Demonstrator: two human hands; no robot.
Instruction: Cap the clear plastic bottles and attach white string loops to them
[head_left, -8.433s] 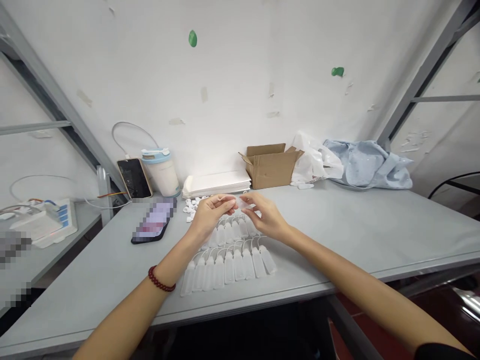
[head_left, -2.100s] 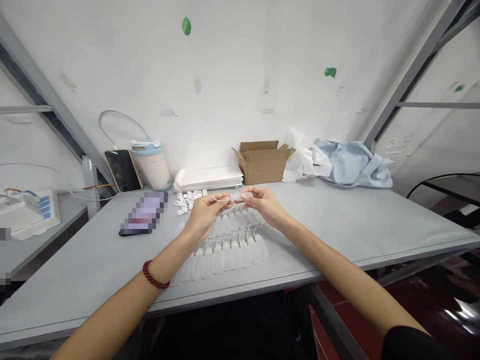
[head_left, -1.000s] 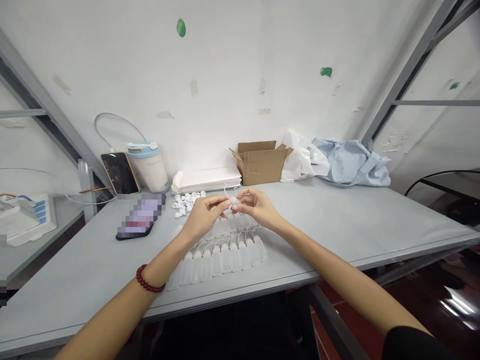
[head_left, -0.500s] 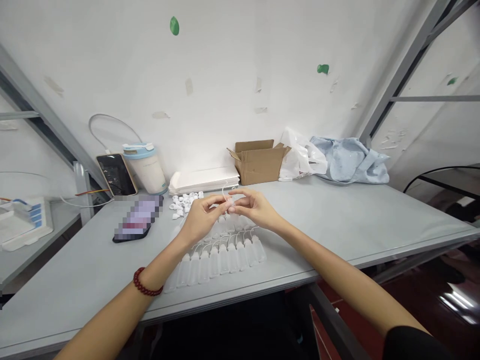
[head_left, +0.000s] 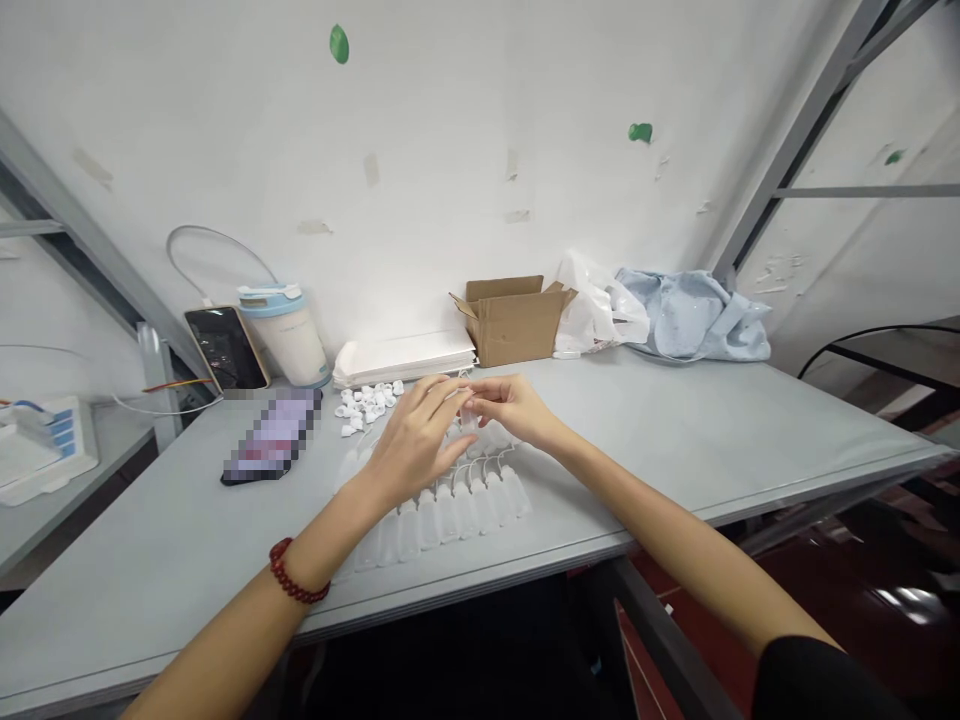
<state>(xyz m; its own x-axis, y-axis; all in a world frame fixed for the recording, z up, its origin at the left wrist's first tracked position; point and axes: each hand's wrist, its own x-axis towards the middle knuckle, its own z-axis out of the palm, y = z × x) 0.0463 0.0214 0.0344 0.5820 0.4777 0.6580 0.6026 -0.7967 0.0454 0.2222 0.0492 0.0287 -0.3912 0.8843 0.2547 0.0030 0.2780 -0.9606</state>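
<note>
My right hand point(head_left: 516, 408) pinches a small translucent plastic bottle point(head_left: 469, 416) by its upper end, above the table. My left hand point(head_left: 421, 436) is open beside it: the thumb stands apart and the fingertips reach to the bottle's top. Whether they touch it I cannot tell. Beneath both hands lies a row of similar translucent bottles point(head_left: 448, 514) with thin white tubes at their tops. More bottles behind that row are partly hidden by my hands. Several small white caps point(head_left: 369, 402) lie in a loose pile beyond my left hand.
A stack of white sheets or envelopes point(head_left: 405, 358) lies behind the caps. An open cardboard box point(head_left: 521, 328), a white plastic bag point(head_left: 596, 310) and light blue cloth point(head_left: 690, 315) line the wall. At left are a tumbler point(head_left: 286, 340), a propped phone point(head_left: 226, 348) and a pixelated phone-like object point(head_left: 271, 437).
My left fingers have gone from a pinch to stretched out, with the thumb now apart. My right hand still pinches, and the bottle now shows between the hands. The view shifted slightly.
</note>
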